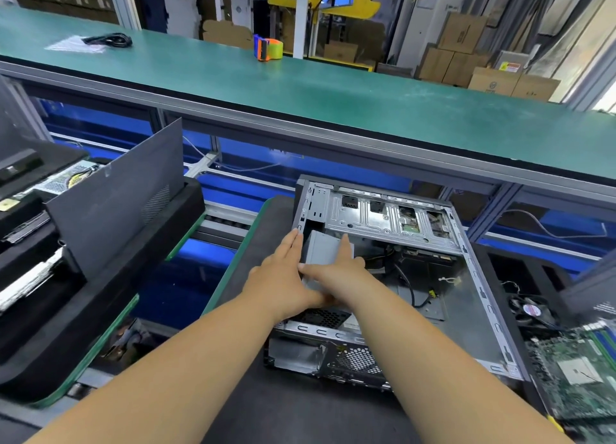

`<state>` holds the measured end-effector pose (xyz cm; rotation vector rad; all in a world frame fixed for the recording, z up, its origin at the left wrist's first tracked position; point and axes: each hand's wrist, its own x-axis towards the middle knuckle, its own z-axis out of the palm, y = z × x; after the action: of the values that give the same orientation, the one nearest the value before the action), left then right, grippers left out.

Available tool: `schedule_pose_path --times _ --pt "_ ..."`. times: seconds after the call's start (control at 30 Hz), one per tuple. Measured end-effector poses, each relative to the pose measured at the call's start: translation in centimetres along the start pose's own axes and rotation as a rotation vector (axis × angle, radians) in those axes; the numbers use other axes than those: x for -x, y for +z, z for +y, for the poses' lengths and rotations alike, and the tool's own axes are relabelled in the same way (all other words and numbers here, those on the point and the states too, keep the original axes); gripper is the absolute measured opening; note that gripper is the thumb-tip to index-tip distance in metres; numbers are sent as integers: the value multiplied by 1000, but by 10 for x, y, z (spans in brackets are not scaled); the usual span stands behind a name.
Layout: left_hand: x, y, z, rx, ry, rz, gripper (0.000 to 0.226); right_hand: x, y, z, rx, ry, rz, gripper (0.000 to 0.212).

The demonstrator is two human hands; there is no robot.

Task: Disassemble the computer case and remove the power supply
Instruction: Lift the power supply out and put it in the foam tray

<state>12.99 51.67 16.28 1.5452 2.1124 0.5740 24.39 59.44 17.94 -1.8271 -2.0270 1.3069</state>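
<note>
Two hands: both reach into the open case (393,277), which lies on its side on a dark mat (253,393) in front of the person.
Progress: the side panel is already off (a dark panel (113,203) leaning upright to the left may be it, though I can't say for sure), and the inside of the case is bare to view.
Supply: the grey power supply (321,248) sits in the near-left corner of the case, under the edge of the drive cage (383,220); it looks to me not yet out.
Left to do: as I judge it, freeing the supply from its corner, lifting it clear, and seeing to the cables (406,287) that trail across the case floor; whether any are plugged in I cannot tell.
Left hand (286,273): fingers straight and together, lying flat against the left face of the supply by the case wall; it presses and does not curl round.
Right hand (336,270): laid over the top of the supply, fingers mostly straight and pointing away, thumb spread toward the left hand; it touches the box, but whether the fingertips hook its far edge I cannot tell.
Nearby: a circuit board (576,373) and a small fan (533,310) lie to the right of the case; a long green desk (300,86) runs behind, with a tape dispenser (268,48) on it.
</note>
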Motion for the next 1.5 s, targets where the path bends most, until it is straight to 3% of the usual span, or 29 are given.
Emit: schedule_pose_path --times 0.4,0.53,0.73,1.03,1.17,1.27,1.37,1.43,1.5 --pt "5 -2 -8 257 74 -38 129 -4 -9 -2 183 102 44 108" --pt "5 -9 -10 285 99 -64 113 -3 -13 -1 189 89 21 107" --pt "12 -24 -7 520 28 -4 91 -1 -42 29 -14 138 -34 109" --pt "14 -34 21 626 25 88 82 1 -64 50 -453 117 29 97" --pt "9 -34 31 710 -25 88 81 12 -95 54 -682 138 -11 69" --pt "6 -34 42 818 -169 9 88 23 -119 61 -753 108 -63 41" --pt "4 -39 55 1007 -318 -242 92 37 -139 67 -847 70 -117 36" --pt "6 -44 65 1087 -330 -434 99 46 -149 70 -899 43 -149 28" --pt "9 -46 77 1162 -306 -509 96 55 -156 73 -932 11 -171 27"
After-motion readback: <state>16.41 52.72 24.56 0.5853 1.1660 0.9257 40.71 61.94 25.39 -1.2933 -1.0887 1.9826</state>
